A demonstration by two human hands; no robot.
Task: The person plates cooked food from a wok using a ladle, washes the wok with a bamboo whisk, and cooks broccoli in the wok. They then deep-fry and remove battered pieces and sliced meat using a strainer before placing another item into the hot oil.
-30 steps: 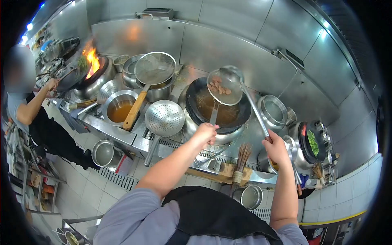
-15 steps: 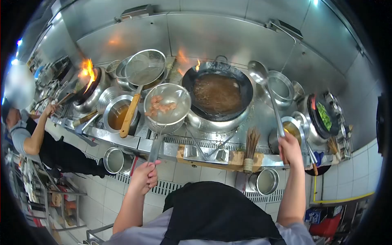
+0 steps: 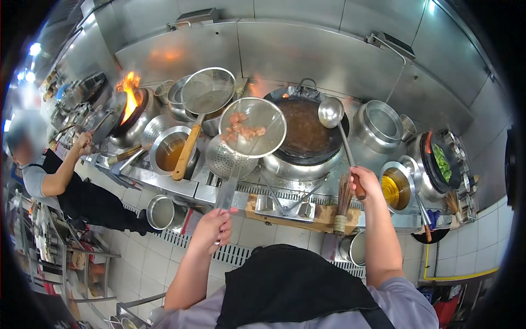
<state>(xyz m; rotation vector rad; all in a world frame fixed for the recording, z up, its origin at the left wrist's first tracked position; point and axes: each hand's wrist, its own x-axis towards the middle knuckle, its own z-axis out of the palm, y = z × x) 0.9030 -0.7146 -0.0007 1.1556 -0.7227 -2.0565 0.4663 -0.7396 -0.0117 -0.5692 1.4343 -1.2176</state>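
My left hand (image 3: 212, 230) is closed on the handle of a mesh strainer (image 3: 252, 128), which holds pieces of meat (image 3: 241, 129) above a perforated ladle (image 3: 227, 159) lying on the counter. My right hand (image 3: 366, 183) grips the wooden end of a long metal ladle (image 3: 330, 113). The ladle's bowl hangs over the right side of a black wok (image 3: 301, 129) with brown liquid in it. A small flame shows at the wok's back left edge.
A wooden-handled strainer (image 3: 208, 90) rests over pots on the left. Nearby stands a pot of brown liquid (image 3: 169, 153). To the right are a bowl of yellow oil (image 3: 391, 192), a bamboo brush (image 3: 343, 203) and a wok with greens (image 3: 441, 163). A co-worker (image 3: 60, 178) works by flames.
The strainer of meat has moved from over the wok to its left, in my left hand. My right hand has brought the ladle from right of the wok back over it since the middle frame.
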